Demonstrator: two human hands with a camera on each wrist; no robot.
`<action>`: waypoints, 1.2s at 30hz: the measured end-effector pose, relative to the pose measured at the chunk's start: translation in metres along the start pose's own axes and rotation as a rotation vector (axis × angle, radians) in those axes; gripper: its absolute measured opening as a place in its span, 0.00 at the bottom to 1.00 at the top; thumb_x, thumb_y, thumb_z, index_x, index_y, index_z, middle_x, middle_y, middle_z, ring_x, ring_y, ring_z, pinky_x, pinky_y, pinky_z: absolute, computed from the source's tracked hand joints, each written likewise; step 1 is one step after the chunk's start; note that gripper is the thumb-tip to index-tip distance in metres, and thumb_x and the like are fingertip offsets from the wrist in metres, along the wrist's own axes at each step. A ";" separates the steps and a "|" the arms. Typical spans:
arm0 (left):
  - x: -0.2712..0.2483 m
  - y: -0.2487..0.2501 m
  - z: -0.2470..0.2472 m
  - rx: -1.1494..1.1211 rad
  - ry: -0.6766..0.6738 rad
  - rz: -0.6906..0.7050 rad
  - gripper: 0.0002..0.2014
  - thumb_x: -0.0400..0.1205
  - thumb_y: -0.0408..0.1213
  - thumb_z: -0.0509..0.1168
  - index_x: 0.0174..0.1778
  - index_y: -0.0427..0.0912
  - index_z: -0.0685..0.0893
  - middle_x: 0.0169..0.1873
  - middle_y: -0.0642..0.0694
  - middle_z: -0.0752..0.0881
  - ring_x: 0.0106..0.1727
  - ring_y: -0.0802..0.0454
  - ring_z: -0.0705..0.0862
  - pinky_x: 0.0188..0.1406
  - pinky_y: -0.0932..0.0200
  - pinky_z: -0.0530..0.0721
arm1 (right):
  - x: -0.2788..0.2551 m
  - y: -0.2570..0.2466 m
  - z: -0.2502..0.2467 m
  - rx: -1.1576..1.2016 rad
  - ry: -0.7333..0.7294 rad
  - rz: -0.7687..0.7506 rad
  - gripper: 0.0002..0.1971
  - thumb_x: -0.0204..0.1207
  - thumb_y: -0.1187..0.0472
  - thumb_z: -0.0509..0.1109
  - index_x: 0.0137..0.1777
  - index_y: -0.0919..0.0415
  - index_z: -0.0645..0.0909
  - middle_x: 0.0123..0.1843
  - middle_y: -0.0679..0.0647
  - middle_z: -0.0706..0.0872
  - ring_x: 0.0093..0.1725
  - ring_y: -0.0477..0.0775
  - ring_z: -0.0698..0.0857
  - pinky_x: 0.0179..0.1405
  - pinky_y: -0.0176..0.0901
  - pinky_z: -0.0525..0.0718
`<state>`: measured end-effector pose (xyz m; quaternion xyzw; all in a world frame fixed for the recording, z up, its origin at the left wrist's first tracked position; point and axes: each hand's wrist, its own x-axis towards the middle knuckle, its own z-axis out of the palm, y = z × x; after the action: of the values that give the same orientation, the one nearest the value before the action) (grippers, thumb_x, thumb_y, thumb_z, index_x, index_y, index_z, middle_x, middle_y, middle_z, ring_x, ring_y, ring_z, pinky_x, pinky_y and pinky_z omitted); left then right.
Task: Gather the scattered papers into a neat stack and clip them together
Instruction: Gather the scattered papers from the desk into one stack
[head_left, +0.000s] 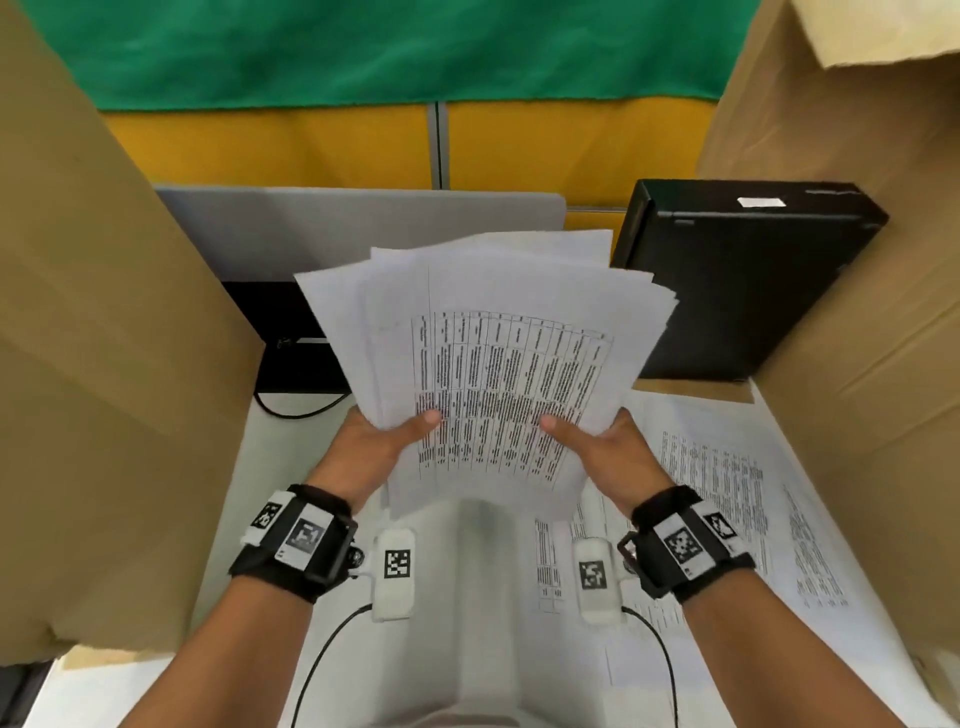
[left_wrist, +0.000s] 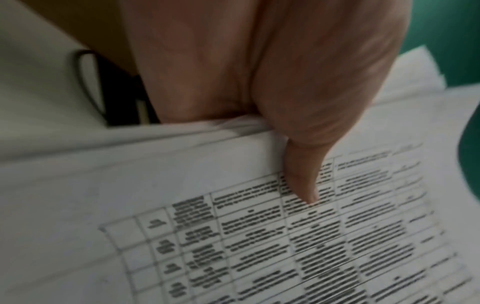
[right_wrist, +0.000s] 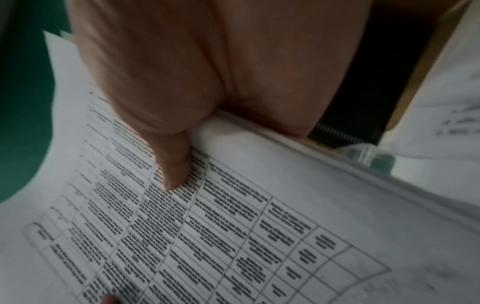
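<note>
I hold a bundle of papers (head_left: 493, 364) in the air above the white table (head_left: 270, 467), in front of my chest, with both hands. My left hand (head_left: 376, 447) grips the lower left edge, its thumb pressed flat on the top sheet, and my right hand (head_left: 605, 449) grips the lower right edge in the same way; the other fingers of both hands are hidden behind the sheets. The bundle is not yet even: at the far end the white sheets fan out, with several corners and edges showing one behind the other. The top sheet carries a printed table with many narrow columns and rows of small black text, which is too blurred to read, and it has a wide blank margin. In the wrist views the near edges of the sheets lie together in the fork between thumb and palm. More printed sheets (head_left: 727, 493) lie flat on the table to my right, below the bundle and apart from it. A black computer case (head_left: 743, 280) stands behind them, and brown cardboard walls (head_left: 104, 364) stand on both sides of the table
</note>
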<state>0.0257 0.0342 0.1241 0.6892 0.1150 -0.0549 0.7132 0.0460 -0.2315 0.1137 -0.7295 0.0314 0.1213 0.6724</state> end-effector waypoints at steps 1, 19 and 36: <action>0.001 0.002 0.004 0.032 0.002 0.014 0.18 0.72 0.42 0.78 0.57 0.55 0.84 0.52 0.56 0.90 0.57 0.60 0.86 0.58 0.61 0.79 | -0.002 -0.002 -0.005 -0.019 0.003 -0.009 0.27 0.67 0.44 0.83 0.65 0.46 0.80 0.61 0.40 0.90 0.61 0.39 0.87 0.66 0.44 0.82; 0.001 0.021 0.043 -0.071 -0.016 0.214 0.21 0.58 0.50 0.84 0.47 0.57 0.92 0.52 0.49 0.93 0.57 0.52 0.91 0.61 0.49 0.84 | -0.007 -0.021 -0.035 -0.057 -0.017 -0.101 0.19 0.70 0.50 0.82 0.61 0.46 0.86 0.57 0.44 0.94 0.59 0.46 0.91 0.61 0.50 0.88; -0.012 0.026 0.077 -0.198 0.393 0.373 0.15 0.81 0.36 0.62 0.28 0.43 0.83 0.26 0.56 0.82 0.33 0.57 0.81 0.39 0.60 0.76 | -0.006 -0.019 -0.044 0.055 -0.107 -0.121 0.16 0.70 0.68 0.82 0.50 0.47 0.88 0.45 0.42 0.95 0.49 0.39 0.93 0.44 0.32 0.90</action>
<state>0.0270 -0.0427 0.1545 0.6230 0.1272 0.2233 0.7388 0.0498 -0.2736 0.1360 -0.7038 -0.0455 0.1184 0.6990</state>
